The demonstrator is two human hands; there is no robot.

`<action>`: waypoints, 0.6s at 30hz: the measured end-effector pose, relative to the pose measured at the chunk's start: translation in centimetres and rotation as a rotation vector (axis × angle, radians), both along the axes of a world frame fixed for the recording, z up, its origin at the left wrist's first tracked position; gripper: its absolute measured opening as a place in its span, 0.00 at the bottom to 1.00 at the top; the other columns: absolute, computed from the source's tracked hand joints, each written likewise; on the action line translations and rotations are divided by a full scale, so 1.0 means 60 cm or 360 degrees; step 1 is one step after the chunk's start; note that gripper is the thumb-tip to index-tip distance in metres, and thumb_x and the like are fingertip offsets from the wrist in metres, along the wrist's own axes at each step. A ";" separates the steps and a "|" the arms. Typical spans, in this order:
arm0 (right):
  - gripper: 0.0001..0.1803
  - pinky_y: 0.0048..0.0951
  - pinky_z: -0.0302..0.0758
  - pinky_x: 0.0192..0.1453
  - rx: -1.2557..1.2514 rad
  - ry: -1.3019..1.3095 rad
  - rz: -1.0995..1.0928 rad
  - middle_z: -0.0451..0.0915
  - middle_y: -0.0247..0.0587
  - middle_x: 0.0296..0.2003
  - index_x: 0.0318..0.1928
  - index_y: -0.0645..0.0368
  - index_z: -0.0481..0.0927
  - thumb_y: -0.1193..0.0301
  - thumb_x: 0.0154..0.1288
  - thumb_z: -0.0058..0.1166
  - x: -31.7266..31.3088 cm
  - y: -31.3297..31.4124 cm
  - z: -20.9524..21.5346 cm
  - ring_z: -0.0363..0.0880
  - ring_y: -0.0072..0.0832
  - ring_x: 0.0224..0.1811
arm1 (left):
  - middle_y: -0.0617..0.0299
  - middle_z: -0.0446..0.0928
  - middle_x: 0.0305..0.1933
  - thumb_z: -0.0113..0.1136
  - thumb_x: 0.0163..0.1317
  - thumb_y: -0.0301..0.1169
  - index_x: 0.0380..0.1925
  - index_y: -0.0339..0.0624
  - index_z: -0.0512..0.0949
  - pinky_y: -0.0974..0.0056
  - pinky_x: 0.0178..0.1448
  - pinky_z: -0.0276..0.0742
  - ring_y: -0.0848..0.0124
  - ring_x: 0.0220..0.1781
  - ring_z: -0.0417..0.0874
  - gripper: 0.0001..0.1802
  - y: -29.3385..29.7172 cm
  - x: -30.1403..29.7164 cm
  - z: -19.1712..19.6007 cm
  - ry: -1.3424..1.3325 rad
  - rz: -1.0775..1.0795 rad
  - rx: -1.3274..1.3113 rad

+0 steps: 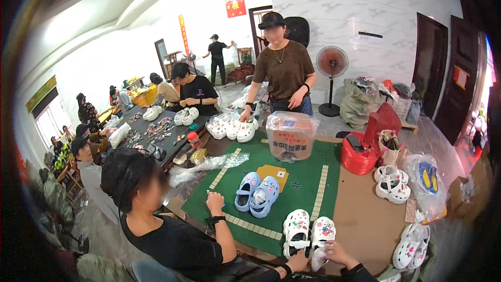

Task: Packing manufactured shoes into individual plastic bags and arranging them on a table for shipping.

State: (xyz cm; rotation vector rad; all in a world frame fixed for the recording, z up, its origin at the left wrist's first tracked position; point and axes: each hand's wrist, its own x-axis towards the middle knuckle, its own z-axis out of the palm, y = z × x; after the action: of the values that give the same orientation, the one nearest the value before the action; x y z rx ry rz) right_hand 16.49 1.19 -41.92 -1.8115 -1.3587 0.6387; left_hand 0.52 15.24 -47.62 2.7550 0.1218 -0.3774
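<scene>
At the near edge of the table stand two white clogs with colourful charms. My left hand (298, 262) has its fingers closed at the heel end of the left white clog (296, 225). My right hand (336, 254) pinches the rear side of the right white clog (323, 230), which sits close beside the other. Both toes point away from me. The fingertips are partly hidden against the shoes. Left of them, a pair of light blue clogs (257, 195) with charms rests on the green mat (209, 201).
A seated person in black (172, 240) works close on my left. Another person (284, 65) stands across the table, touching white clogs (233, 127). A plastic-wrapped tub (292, 138), a red bag (360, 154) and more white clogs (392, 184) stand on the table, with another pair (411, 245) at right.
</scene>
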 end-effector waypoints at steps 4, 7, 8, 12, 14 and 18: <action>0.13 0.25 0.69 0.44 -0.0159 0.1119 -0.0299 0.77 0.34 0.37 0.33 0.60 0.76 0.69 0.49 0.62 -0.008 0.006 0.076 0.73 0.24 0.38 | 0.33 0.63 0.51 0.50 0.53 0.43 0.47 0.46 0.72 0.48 0.53 0.66 0.40 0.51 0.67 0.22 0.034 0.010 0.038 0.0557 -0.0301 -0.0536; 0.09 0.20 0.69 0.37 -0.0119 0.1204 -0.0541 0.76 0.30 0.29 0.33 0.60 0.74 0.72 0.53 0.59 0.000 0.000 0.076 0.71 0.17 0.32 | 0.41 0.74 0.40 0.48 0.55 0.42 0.45 0.40 0.71 0.56 0.48 0.68 0.51 0.44 0.74 0.21 0.076 0.029 0.101 0.0618 -0.0390 -0.0681; 0.08 0.20 0.69 0.34 -0.0052 0.1204 -0.0671 0.75 0.30 0.28 0.32 0.59 0.74 0.71 0.54 0.58 -0.005 -0.004 0.088 0.71 0.16 0.30 | 0.42 0.74 0.39 0.48 0.57 0.42 0.44 0.39 0.72 0.58 0.47 0.69 0.54 0.43 0.75 0.20 0.089 0.028 0.127 0.0552 -0.0383 -0.0731; 0.11 0.20 0.63 0.30 -0.0006 0.0917 -0.0861 0.68 0.27 0.23 0.29 0.59 0.71 0.67 0.55 0.57 0.016 -0.023 0.056 0.63 0.16 0.26 | 0.51 0.76 0.38 0.45 0.62 0.41 0.46 0.44 0.73 0.62 0.42 0.70 0.61 0.38 0.76 0.18 0.151 0.001 0.114 -0.0009 0.0101 -0.1184; 0.11 0.21 0.63 0.29 0.0081 0.0892 -0.0943 0.67 0.27 0.22 0.28 0.59 0.70 0.67 0.55 0.57 0.011 -0.024 0.055 0.61 0.17 0.25 | 0.51 0.76 0.39 0.46 0.62 0.40 0.46 0.42 0.73 0.61 0.42 0.71 0.60 0.38 0.77 0.18 0.159 -0.005 0.154 0.0060 0.0217 -0.1233; 0.11 0.21 0.64 0.29 0.0124 0.0724 -0.1169 0.68 0.29 0.22 0.27 0.60 0.69 0.67 0.56 0.55 0.005 -0.028 0.061 0.62 0.17 0.26 | 0.52 0.76 0.41 0.45 0.63 0.39 0.47 0.41 0.72 0.61 0.46 0.70 0.60 0.42 0.76 0.18 0.165 -0.008 0.150 -0.0009 0.0313 -0.1105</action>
State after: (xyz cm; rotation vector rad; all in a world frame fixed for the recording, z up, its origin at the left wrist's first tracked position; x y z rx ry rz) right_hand 16.80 -0.48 -38.28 -1.7862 -0.3634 0.5308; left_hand 0.06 25.11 -38.61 2.0390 0.2122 -0.2880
